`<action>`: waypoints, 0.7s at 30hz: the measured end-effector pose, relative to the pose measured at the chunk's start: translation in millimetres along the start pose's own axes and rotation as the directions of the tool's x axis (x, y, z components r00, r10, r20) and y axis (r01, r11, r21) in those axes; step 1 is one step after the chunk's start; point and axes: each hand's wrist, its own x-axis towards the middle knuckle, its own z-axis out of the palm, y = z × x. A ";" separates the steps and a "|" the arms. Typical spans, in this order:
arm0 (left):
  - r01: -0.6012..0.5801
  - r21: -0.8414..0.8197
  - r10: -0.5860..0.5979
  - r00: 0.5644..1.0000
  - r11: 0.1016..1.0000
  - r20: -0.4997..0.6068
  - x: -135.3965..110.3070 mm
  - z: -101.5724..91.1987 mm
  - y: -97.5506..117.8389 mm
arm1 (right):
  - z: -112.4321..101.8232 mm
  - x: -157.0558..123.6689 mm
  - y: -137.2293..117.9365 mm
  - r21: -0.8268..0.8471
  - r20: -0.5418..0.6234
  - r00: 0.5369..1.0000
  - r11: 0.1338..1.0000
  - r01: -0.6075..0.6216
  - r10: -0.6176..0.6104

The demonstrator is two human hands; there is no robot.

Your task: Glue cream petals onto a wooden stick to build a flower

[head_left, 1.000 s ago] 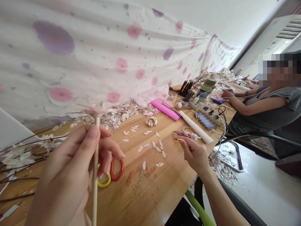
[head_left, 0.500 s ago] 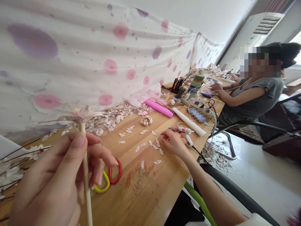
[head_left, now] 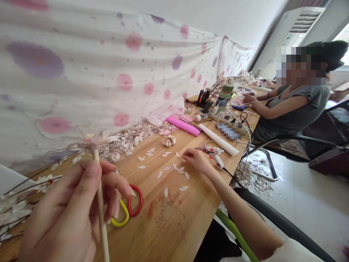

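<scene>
My left hand (head_left: 65,207) is closed around a pale wooden stick (head_left: 101,214), held tilted slightly off upright. On the stick's top sits a flower of thin, dried, pinkish petals (head_left: 94,142), partly blurred. Scissors with one red and one yellow handle loop (head_left: 135,200) lie just behind this hand, their blades hidden by the fingers. My right hand (head_left: 198,160) reaches down to the tabletop with its fingers bent together among scattered pale petals (head_left: 166,191). Whatever its fingertips pinch is hidden. Right beside it lies a white glue gun (head_left: 217,159) with a patterned nozzle end.
A heap of dried petals (head_left: 128,140) lines the covered wall. Beyond are a garlic-like bulb (head_left: 169,141), a pink roll (head_left: 182,125), a white roll (head_left: 218,139), a phone (head_left: 228,130), and a bottle (head_left: 225,96). A co-worker (head_left: 297,105) sits at the table's far end.
My right hand has shifted slightly left, its fingers drawing together at the loose petals. My left hand has sunk a little in view, still gripping the stick with the flower.
</scene>
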 end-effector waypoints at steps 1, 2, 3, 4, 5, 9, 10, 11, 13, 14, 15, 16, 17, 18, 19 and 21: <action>0.004 0.003 -0.004 1.000 1.000 -0.001 -0.4 1.5 0.2 | -2.5 -0.9 -1.7 0.023 -0.010 1.000 1.000 0.002 -0.001; 0.008 0.007 -0.008 1.000 1.000 -0.001 -1.3 3.5 0.9 | -4.7 -1.5 -3.4 0.048 -0.017 1.000 0.999 0.005 -0.004; 0.012 0.007 -0.012 1.000 1.000 0.001 -2.6 5.7 2.1 | -6.4 -1.9 -5.3 0.076 -0.019 1.000 0.997 0.011 -0.010; 0.017 0.004 -0.017 1.000 1.000 -0.002 -4.1 8.1 3.8 | -7.9 -2.1 -7.4 0.104 -0.020 1.000 0.994 0.020 -0.018; 0.036 0.004 -0.036 0.999 0.999 -0.001 -5.8 10.6 5.8 | -9.1 -2.2 -9.8 0.133 -0.020 0.999 0.991 0.031 -0.029; 0.103 0.003 -0.103 0.995 0.995 0.010 -11.0 18.8 14.0 | -13.9 -3.3 -22.3 0.248 -0.035 0.996 0.964 0.093 -0.087; 0.117 0.011 -0.117 0.993 0.993 0.007 -11.7 20.1 15.1 | -15.6 -3.8 -26.1 0.278 -0.044 0.994 0.954 0.110 -0.102; 0.108 0.009 -0.108 0.994 0.994 0.009 -12.4 20.9 15.6 | -17.5 -4.3 -30.1 0.309 -0.054 0.992 0.942 0.129 -0.118; 0.120 0.014 -0.120 0.993 0.993 0.014 -13.5 21.7 14.5 | -22.4 -4.3 -38.6 0.370 -0.078 0.985 0.913 0.171 -0.152; 0.124 0.013 -0.124 0.992 0.992 0.014 -14.0 21.7 13.2 | -25.4 -3.5 -43.4 0.399 -0.090 0.981 0.896 0.195 -0.173; 0.124 0.010 -0.124 0.992 0.992 0.017 -14.2 21.6 11.6 | -29.0 -1.9 -48.8 0.426 -0.102 0.975 0.877 0.222 -0.197; 0.121 0.011 -0.122 0.992 0.993 0.020 -14.1 21.4 9.8 | -33.2 0.4 -54.9 0.451 -0.114 0.968 0.857 0.251 -0.224; 0.111 0.003 -0.111 0.994 0.994 0.018 -13.6 21.4 8.1 | -38.1 3.3 -62.1 0.473 -0.129 0.959 0.835 0.283 -0.252; 0.098 0.003 -0.098 0.995 0.995 0.027 -12.9 21.4 6.6 | -43.6 6.6 -70.4 0.490 -0.148 0.948 0.812 0.317 -0.281; 0.108 0.015 -0.108 0.994 0.994 0.020 -12.0 21.8 5.6 | -49.9 9.9 -79.8 0.503 -0.172 0.936 0.789 0.352 -0.308; 0.107 0.009 -0.107 0.994 0.994 0.009 -10.5 23.2 4.6 | -63.4 14.8 -101.4 0.511 -0.230 0.905 0.746 0.426 -0.359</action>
